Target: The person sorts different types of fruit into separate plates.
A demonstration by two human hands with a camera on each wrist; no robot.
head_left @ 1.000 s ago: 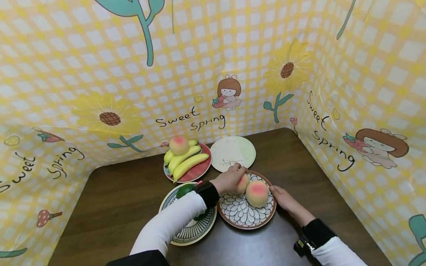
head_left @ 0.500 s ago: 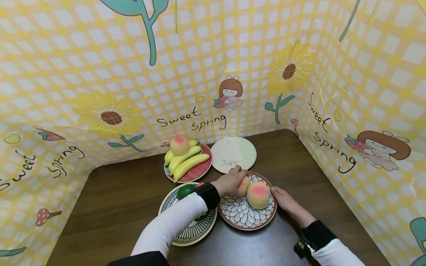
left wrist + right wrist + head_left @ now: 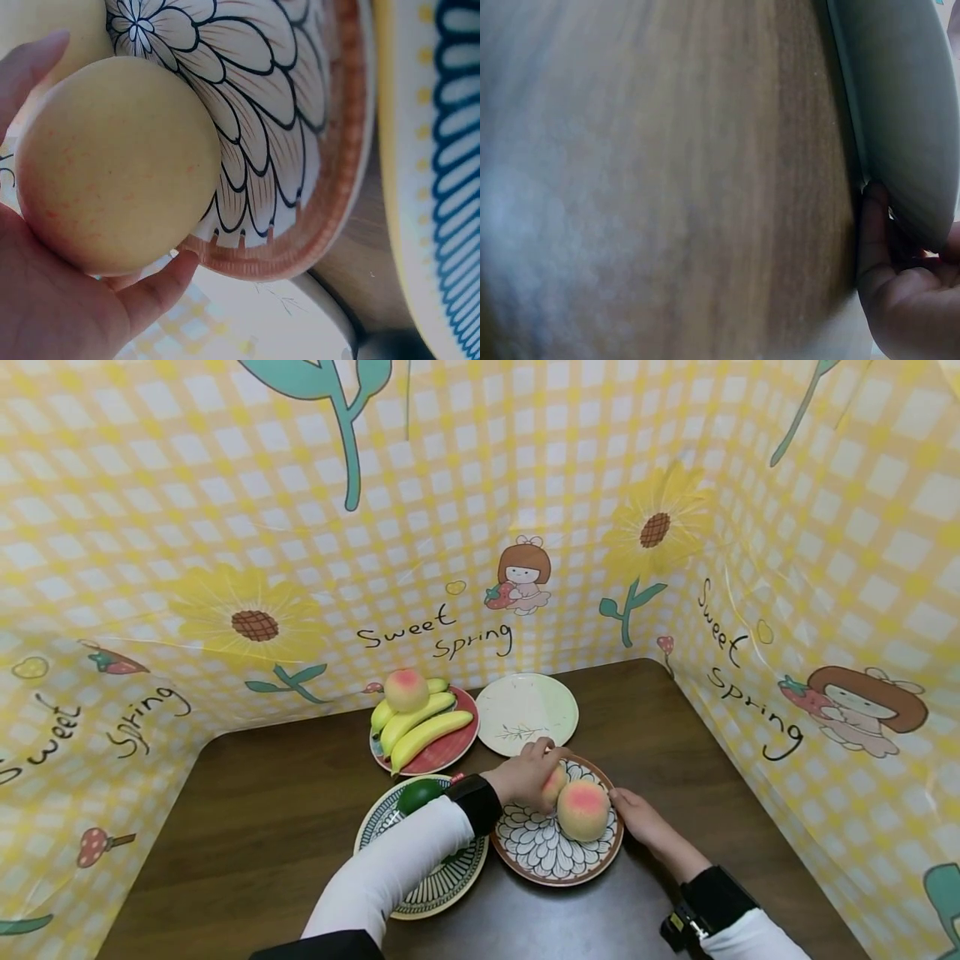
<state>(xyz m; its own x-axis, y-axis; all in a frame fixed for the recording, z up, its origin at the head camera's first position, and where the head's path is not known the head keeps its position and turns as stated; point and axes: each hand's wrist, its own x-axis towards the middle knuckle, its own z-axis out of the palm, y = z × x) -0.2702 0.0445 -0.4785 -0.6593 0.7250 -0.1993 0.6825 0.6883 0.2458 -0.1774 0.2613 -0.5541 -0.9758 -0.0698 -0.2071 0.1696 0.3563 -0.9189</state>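
Left hand has its fingers wrapped round a peach over the far edge of the flower-pattern plate, right next to a second peach. Looks smooth, round and probably light, so cupping it from the sides seems right. Right hand sits at the plate's rim, fingers probably pinching it, though the wrist view's blurry. Forearm reaches over the striped plate

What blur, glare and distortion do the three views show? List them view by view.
Head view: sharp, evenly lit, wide-angle bending of the yellow backdrop; soft glare on the table. Left wrist view: close, slightly soft; the peach in the left hand fills the frame, pale and washed out. Right wrist view: the wood is heavily blurred; only the right hand beside the plate rim reads.
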